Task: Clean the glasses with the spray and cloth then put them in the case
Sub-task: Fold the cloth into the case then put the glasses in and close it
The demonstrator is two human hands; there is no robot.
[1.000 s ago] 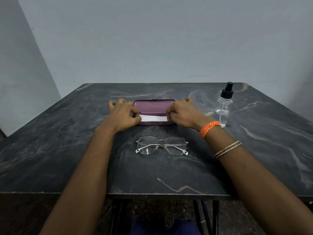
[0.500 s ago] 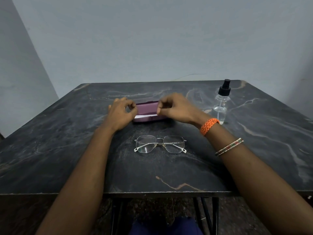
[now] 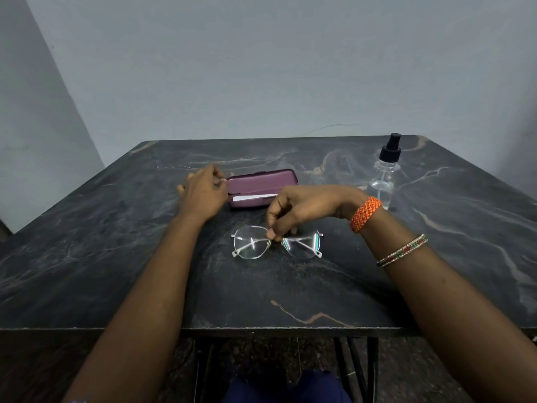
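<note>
Right hand: your right hand [image 3: 302, 209] reaches in from the right of the frame, thumb and fingers [image 3: 270, 234] pinching the bridge of the glasses [image 3: 277, 242].
Glasses: they lie folded on the dark marble surface [image 3: 116, 257], at the centre of the frame.
Left hand: your left hand [image 3: 203, 193] rests beside the left end of the case [image 3: 261, 187], fingers loosely curled; you cannot tell whether they touch it.
Case: purple, lid ajar, just above the glasses, with a white cloth [image 3: 254, 196] showing in the gap.
Spray bottle: the clear bottle [image 3: 385, 175] stands upright at the upper right.
</note>
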